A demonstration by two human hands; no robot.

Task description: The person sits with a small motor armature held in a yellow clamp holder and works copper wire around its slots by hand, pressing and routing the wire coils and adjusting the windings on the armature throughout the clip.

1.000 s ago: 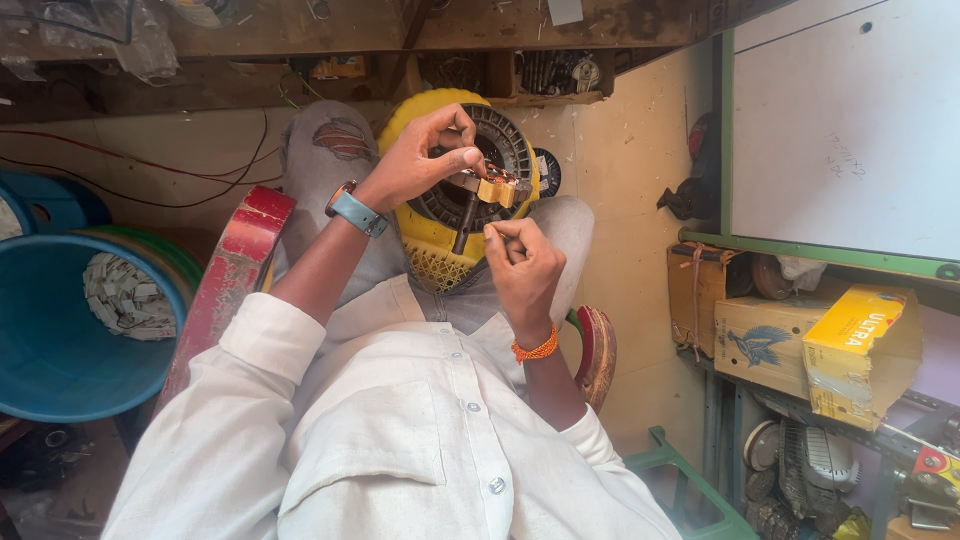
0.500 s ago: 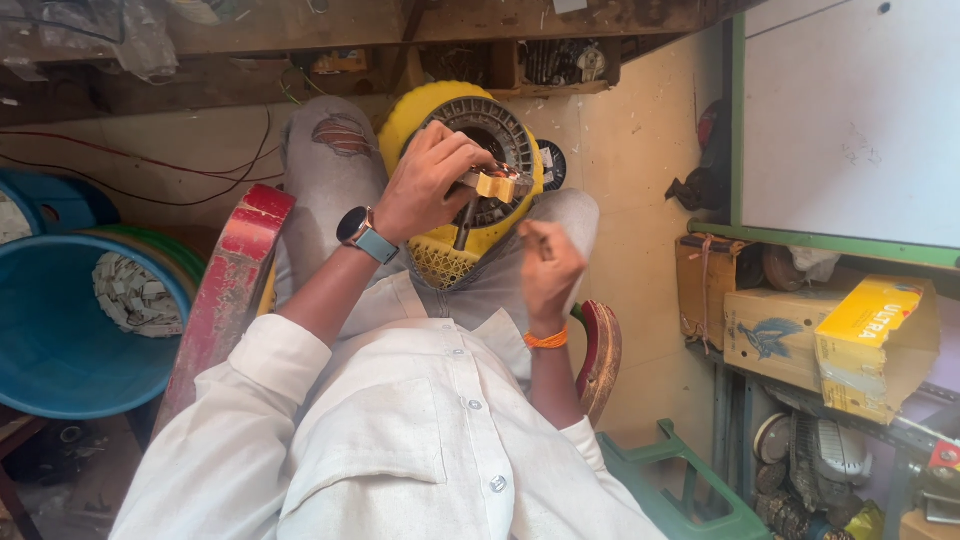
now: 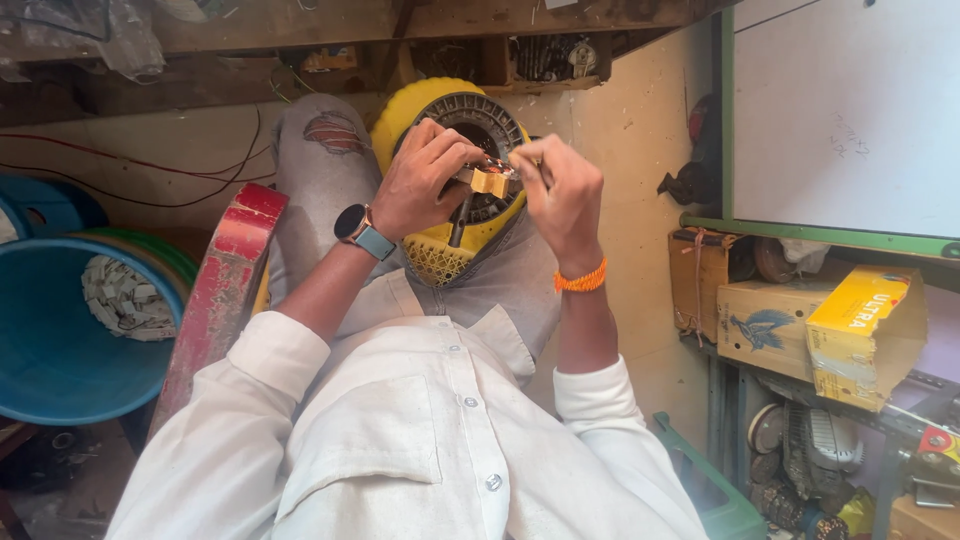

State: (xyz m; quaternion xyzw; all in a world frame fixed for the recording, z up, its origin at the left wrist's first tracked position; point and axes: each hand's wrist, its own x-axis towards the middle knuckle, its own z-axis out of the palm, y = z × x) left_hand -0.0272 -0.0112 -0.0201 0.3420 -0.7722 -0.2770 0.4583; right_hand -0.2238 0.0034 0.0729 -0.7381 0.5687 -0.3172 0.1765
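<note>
The fan housing (image 3: 420, 110) is matt yellow plastic around a dark metal stator (image 3: 490, 120). The shirt (image 3: 400, 440) is smooth white cloth, the jeans (image 3: 320, 170) torn grey denim. The tub (image 3: 60, 340) is glossy blue plastic; the boxes (image 3: 860, 330) are worn cardboard.

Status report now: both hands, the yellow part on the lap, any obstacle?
Left hand grips small tan piece at round yellow housing on lap. Right hand pinched shut beside it; what it holds is hidden. Nothing blocking.

The left hand (image 3: 425, 180) and right hand (image 3: 565, 195) meet over a round yellow plastic motor housing (image 3: 440, 255) on the lap. Both pinch a small tan paper strip (image 3: 490, 182).
</note>
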